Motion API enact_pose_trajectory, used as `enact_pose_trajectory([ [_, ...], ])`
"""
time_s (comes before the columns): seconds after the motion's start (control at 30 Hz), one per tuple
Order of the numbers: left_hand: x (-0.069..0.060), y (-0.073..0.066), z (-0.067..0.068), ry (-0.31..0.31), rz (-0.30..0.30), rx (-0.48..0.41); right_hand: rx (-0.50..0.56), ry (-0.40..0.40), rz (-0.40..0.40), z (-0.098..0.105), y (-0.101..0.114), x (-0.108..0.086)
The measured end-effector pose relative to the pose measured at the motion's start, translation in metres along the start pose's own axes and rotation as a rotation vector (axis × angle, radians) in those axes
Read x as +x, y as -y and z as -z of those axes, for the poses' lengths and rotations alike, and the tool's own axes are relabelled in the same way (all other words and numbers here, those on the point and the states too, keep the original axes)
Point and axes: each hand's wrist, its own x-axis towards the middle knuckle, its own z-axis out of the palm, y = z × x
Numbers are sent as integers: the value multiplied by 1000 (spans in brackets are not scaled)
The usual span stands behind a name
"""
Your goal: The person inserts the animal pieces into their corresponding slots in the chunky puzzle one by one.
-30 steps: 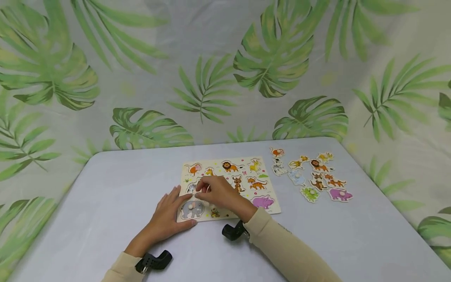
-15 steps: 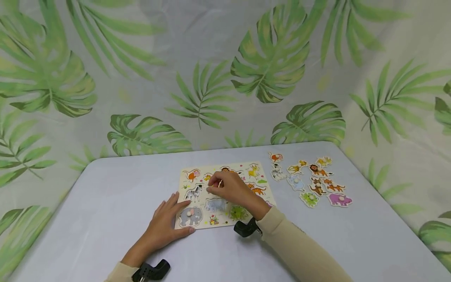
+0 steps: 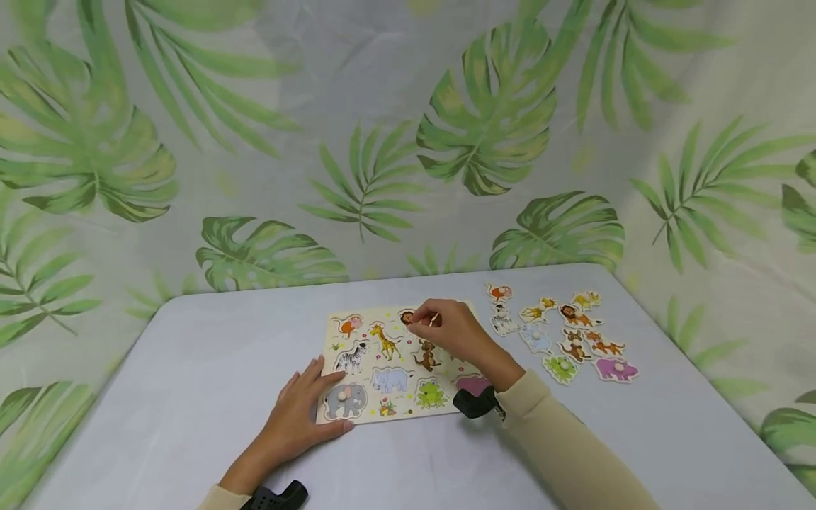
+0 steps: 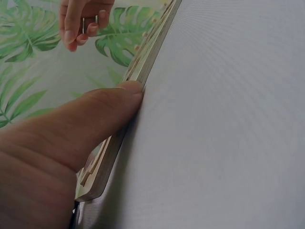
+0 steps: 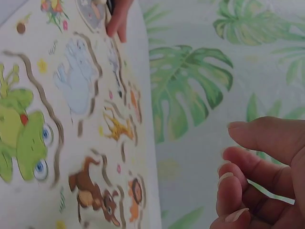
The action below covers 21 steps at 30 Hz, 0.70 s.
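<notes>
A wooden animal puzzle board (image 3: 367, 358) lies on the table, with a knobbed elephant piece (image 3: 352, 405) in its near left slot. My left hand (image 3: 292, 412) rests at that corner, fingers extended along the left side; in the left wrist view the thumb of my left hand (image 4: 71, 136) presses the board's edge (image 4: 110, 164). Above the board's right half hovers my right hand (image 3: 457, 331), hiding part of the pictures. In the right wrist view my right hand (image 5: 264, 176) has loosely bent fingers, thumb apart from them, and holds nothing beside the board (image 5: 26, 40).
Loose animal pieces lie right of the board, among them a zebra (image 3: 502, 320), a lion (image 3: 576, 316), a frog (image 3: 560, 368) and a purple hippo (image 3: 615, 370). A leaf-patterned cloth (image 3: 382, 255) hangs behind the table (image 3: 217, 354).
My right hand has moved right across the board, from near the elephant and zebra toward the lion and kangaroo, uncovering the middle pictures. My left hand stays at the corner.
</notes>
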Motion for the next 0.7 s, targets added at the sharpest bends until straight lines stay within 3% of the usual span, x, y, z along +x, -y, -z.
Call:
enact_pose_trajectory([
  [0.43,3,1,-2,8,3,5,-43,-108,-36,30,-27,1],
  [0.7,-1,3,0,7,13,13,-60,-129,-53,46,-46,-2],
])
